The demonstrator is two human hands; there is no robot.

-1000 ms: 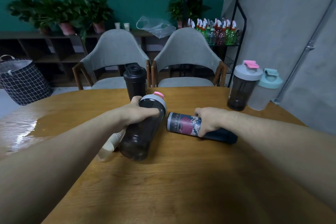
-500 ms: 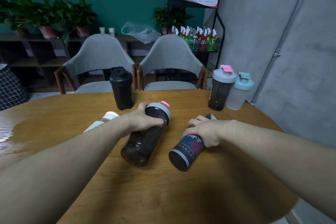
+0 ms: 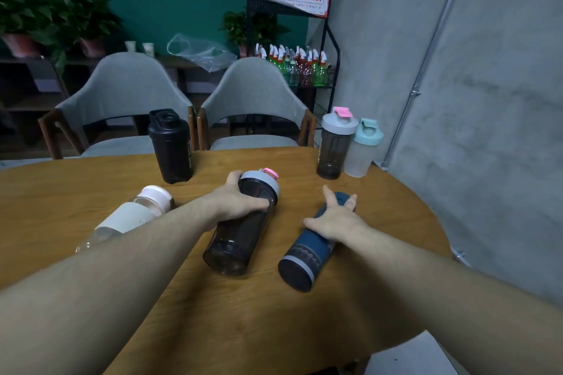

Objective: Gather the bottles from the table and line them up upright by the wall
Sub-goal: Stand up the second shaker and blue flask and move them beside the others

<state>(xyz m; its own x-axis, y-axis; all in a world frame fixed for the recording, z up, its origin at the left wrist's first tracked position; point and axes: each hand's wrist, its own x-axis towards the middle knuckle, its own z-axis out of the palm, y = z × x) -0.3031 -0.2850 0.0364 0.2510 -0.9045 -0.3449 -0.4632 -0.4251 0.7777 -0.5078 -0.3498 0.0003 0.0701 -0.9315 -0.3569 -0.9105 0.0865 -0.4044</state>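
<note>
Bare tabletop (image 3: 259,307) lies nearer than both hands; its curved edge runs just right of the right hand (image 3: 336,218), which rests fingers spread on a lying blue bottle (image 3: 307,253). The left hand (image 3: 240,199) clamps a tilted smoky shaker (image 3: 243,231).

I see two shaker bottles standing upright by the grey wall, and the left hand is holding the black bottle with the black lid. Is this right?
Not quite. In the head view, the left hand holds the smoky dark shaker bottle with the grey lid and pink cap, lying tilted on the wooden table. The black bottle with the black lid stands untouched. Two shaker bottles do stand upright by the grey wall.
</note>
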